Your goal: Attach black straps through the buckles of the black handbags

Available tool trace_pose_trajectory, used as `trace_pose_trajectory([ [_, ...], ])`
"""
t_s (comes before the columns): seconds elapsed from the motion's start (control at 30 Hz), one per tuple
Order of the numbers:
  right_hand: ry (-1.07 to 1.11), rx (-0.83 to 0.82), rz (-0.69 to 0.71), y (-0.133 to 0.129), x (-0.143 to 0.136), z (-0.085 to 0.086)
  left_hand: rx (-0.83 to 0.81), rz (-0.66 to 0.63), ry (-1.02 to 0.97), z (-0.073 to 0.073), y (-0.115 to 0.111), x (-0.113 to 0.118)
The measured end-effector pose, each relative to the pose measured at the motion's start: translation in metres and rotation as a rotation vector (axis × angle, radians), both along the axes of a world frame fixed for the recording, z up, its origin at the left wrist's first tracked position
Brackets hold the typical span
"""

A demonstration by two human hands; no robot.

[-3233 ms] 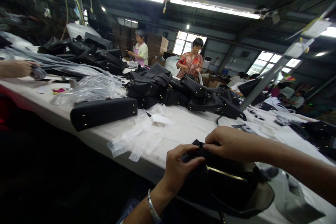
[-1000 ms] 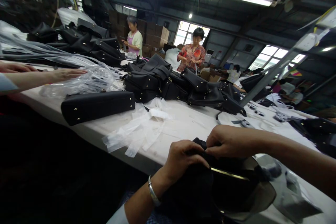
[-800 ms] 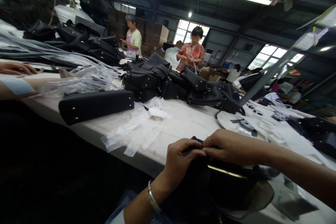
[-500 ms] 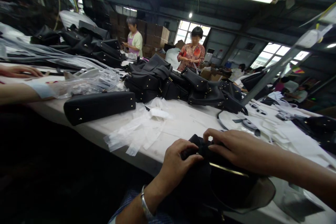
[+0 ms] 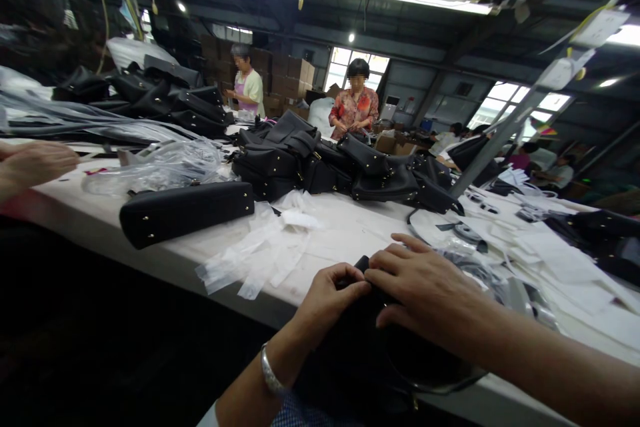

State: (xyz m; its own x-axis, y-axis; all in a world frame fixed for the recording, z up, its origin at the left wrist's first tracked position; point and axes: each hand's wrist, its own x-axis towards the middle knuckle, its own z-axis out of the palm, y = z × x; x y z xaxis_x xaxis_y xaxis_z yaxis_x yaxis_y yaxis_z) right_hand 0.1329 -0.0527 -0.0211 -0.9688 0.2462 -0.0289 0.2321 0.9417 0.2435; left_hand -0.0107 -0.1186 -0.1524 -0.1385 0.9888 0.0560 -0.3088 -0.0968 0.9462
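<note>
A black handbag (image 5: 357, 337) lies at the table's near edge in front of me, its dark opening turned towards the right and partly covered by my right arm. My left hand (image 5: 333, 297), with a silver bangle on the wrist, pinches the bag's upper edge between thumb and fingers. Right beside it, my right hand (image 5: 423, 283) has its bent fingers on the same edge, with the fingertips close to my left thumb. What exactly lies under the right fingers is hidden.
Another black bag (image 5: 187, 212) lies on its side at left, beside white paper strips (image 5: 265, 247). A heap of black bags (image 5: 320, 157) fills the table's middle. Clear plastic (image 5: 160, 167) and a co-worker's hand (image 5: 37, 161) are at far left. A metal post (image 5: 493, 143) rises at right.
My right hand has shifted left and flattened over the bag's edge, covering the gold zip seen before. The co-worker's hand and forearm at left have drawn back from the plastic.
</note>
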Motion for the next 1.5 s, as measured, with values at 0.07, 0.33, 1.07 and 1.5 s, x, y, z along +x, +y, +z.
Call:
trace_pose_trajectory([
  [0.07,0.003,0.010,-0.021,-0.005,-0.005,-0.007,0.009,-0.041,0.010,0.000,0.000,-0.003],
  [0.33,-0.066,-0.030,-0.067,-0.004,-0.015,0.002,0.057,0.059,0.361,0.002,-0.011,-0.020],
  [1.07,0.484,-0.332,-0.317,0.009,0.058,-0.030,-0.054,0.459,0.707,-0.029,-0.056,-0.062],
  [1.5,1.275,-1.577,-0.824,0.053,0.082,-0.054,0.105,0.058,0.460,0.002,-0.011,-0.020],
])
